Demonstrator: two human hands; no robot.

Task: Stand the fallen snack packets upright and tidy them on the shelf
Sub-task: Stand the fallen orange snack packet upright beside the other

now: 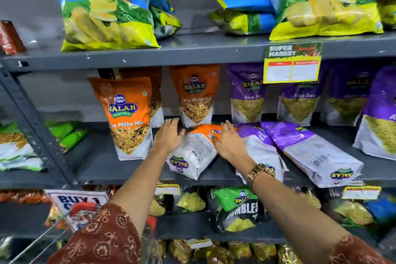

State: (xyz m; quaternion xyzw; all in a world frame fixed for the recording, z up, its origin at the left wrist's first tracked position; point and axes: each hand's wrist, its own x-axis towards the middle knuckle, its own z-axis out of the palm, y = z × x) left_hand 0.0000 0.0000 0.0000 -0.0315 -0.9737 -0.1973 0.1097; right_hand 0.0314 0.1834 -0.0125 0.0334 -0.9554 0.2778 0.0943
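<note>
While two orange foil snack packets stand upright on the grey metal shelf, both hands – left, right – spread open against a fallen orange-and-white packet; two purple packets lie flat.

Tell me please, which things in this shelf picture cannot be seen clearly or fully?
- Fallen orange packet, head view: its front print is partly covered by the left hand and right hand.
- Price tag: figures too small and blurred to read.
- Offer sign: lower text hidden by the left sleeve.
- Red packet: cut off by the left edge.
</note>
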